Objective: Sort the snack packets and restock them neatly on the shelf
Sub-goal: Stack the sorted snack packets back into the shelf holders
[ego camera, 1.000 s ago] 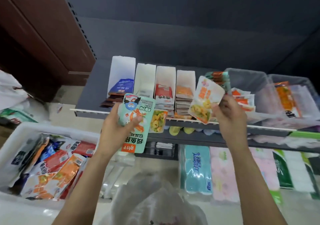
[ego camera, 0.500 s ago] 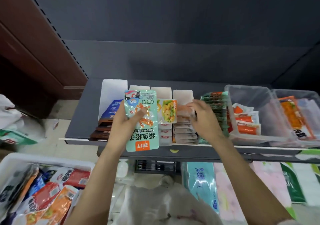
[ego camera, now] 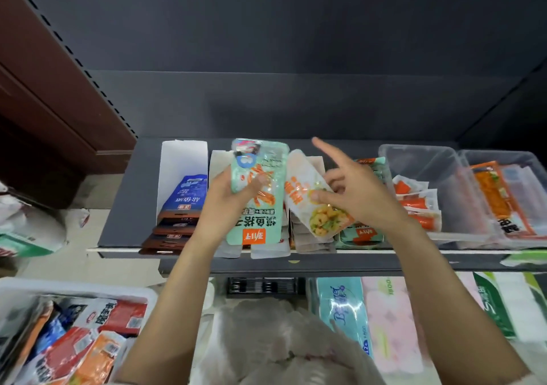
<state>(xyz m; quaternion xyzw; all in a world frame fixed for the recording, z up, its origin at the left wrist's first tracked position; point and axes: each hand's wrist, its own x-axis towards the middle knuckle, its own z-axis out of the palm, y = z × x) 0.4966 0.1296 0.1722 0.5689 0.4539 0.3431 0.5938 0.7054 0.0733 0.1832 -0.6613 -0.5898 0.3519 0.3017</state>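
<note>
My left hand (ego camera: 225,204) grips a long mint-green snack packet (ego camera: 257,195) held over the dark shelf (ego camera: 124,207). Right beside it, my right hand (ego camera: 355,198) pinches a white packet (ego camera: 307,204) with orange print and a food picture between thumb and middle fingers, index finger pointing up. That packet leans tilted over the white cardboard dividers. A blue packet (ego camera: 186,195) lies in the leftmost divider (ego camera: 180,159) above several brown packets (ego camera: 171,233). More mint-green packets (ego camera: 361,233) lie stacked under my right wrist.
Clear plastic bins (ego camera: 420,159) on the shelf's right hold red-and-white (ego camera: 414,204) and orange packets (ego camera: 494,195). A white crate (ego camera: 77,290) of mixed snack packets sits lower left. Tissue packs (ego camera: 346,310) fill the shelf below. A crumpled plastic bag (ego camera: 281,340) lies between my arms.
My right hand put one white packet into a divider, then came up holding a white orange-print packet beside the green one. The view tilted upward; my left hand kept its packet.
</note>
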